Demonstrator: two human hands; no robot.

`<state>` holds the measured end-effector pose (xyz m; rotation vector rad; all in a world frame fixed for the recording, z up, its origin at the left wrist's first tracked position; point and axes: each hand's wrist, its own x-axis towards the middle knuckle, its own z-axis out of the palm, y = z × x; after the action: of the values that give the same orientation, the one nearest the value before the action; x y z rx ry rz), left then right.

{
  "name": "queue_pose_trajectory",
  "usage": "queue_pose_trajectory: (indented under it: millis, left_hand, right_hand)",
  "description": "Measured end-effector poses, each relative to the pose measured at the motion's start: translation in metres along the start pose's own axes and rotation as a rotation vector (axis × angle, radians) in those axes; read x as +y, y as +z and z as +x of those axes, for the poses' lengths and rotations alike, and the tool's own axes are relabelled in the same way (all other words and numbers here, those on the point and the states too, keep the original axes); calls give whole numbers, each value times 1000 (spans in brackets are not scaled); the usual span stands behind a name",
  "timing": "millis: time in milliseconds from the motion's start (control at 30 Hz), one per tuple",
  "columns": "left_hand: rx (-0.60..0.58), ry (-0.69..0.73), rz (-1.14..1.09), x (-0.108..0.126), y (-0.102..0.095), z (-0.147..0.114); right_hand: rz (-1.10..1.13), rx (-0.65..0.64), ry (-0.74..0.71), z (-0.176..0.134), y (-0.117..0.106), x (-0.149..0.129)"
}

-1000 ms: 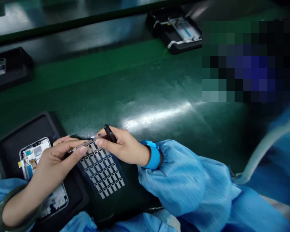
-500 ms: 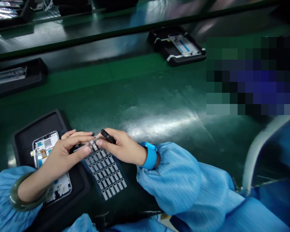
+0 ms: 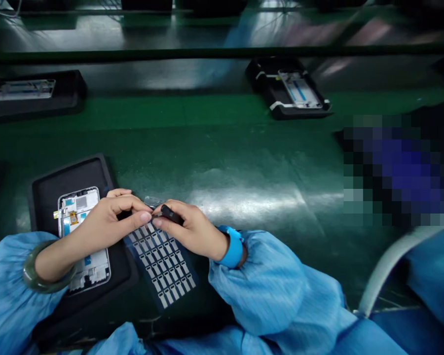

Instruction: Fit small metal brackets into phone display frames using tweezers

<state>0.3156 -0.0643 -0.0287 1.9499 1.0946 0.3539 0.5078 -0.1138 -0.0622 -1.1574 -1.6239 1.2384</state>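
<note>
My right hand [image 3: 192, 229], with a blue band at the wrist, grips a slim tool with a black end [image 3: 170, 215]; its working tip is hidden between the hands. My left hand [image 3: 107, 219] has thumb and forefinger pinched together, meeting the right fingertips; whatever they hold is too small to make out. Beneath both hands lies a dark sheet with rows of small pale stickers [image 3: 170, 268]. Left of it, a white-framed phone chassis with exposed parts [image 3: 91, 268] rests in a black tray [image 3: 79, 172], partly covered by my left forearm.
Farther back on the green bench stand two more black trays, one at left [image 3: 68, 101] and one at right [image 3: 281, 111], each with a phone frame. A blurred-out patch [image 3: 403, 172] lies at right, above a pale curved bar [image 3: 385, 268].
The camera view has turned, so the bench looks more level. My left thumb and forefinger have closed together near the right fingertips, and the shiny metal part between the hands is now mostly hidden.
</note>
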Motion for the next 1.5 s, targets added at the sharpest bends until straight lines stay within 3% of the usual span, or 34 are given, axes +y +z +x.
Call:
queue_pose_trajectory:
  millis: [133,400,600,700,800,933,1100,1233,1500]
  left_hand:
    - [15,72,88,-1,5,0]
    - [16,89,96,0,5,6]
    - [29,92,-104,0,-10,2]
    - [10,176,131,-4,-11,4]
    - [-19,281,347,-8,-6,7]
    - [-8,309,441,-11,-2,7]
    - [-39,371,558,-7,-4,3]
    - [-104,384,686,3,5,3]
    - [-87,442,851,4,38,14]
  right_hand:
    - [-24,9,-7,0,3,1]
    - [-146,-47,-315,-2,-1,6]
    - [-272,90,-344,1,-24,4]
    - [-293,124,-298,-4,-39,-1]
    - [-199,265,-279,-12,-51,-7]
    - [-114,432,-288,-19,-57,-11]
    - [-5,539,-184,-14,-55,-6]
    - [207,575,-72,-10,-53,-4]
    - [353,524,241,-15,-39,9]
